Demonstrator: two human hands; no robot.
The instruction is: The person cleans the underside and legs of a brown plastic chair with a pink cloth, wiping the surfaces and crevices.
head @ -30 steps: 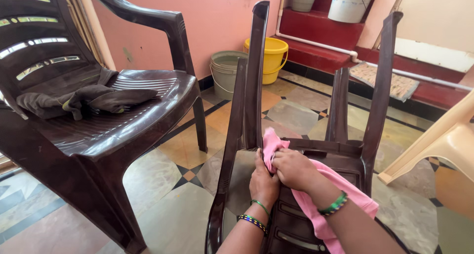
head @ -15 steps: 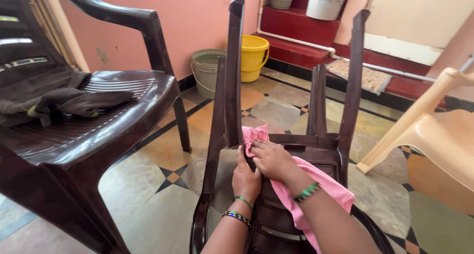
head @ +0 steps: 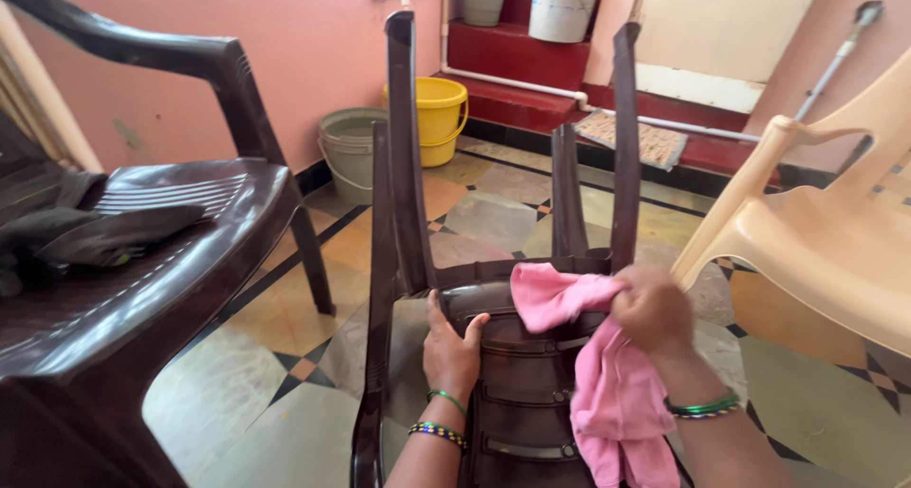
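Note:
A dark brown plastic chair (head: 517,355) is turned upside down in front of me, its legs (head: 403,146) pointing up. My left hand (head: 450,347) grips the underside edge of its seat. My right hand (head: 653,309) is closed on a pink cloth (head: 607,384), pressing it against the chair base near the right rear leg (head: 624,137). The cloth hangs down over the chair underside. Both wrists wear bangles.
An upright dark brown chair (head: 180,251) with dark clothing (head: 85,236) on its seat stands at left. A cream plastic chair (head: 835,232) is at right. A yellow bucket (head: 441,118) and a green bucket (head: 349,151) stand by the pink wall, before red steps (head: 531,56).
My right hand has moved the pink cloth from the left side of the chair base across to the right. My left hand stays on the chair. The view has shifted right.

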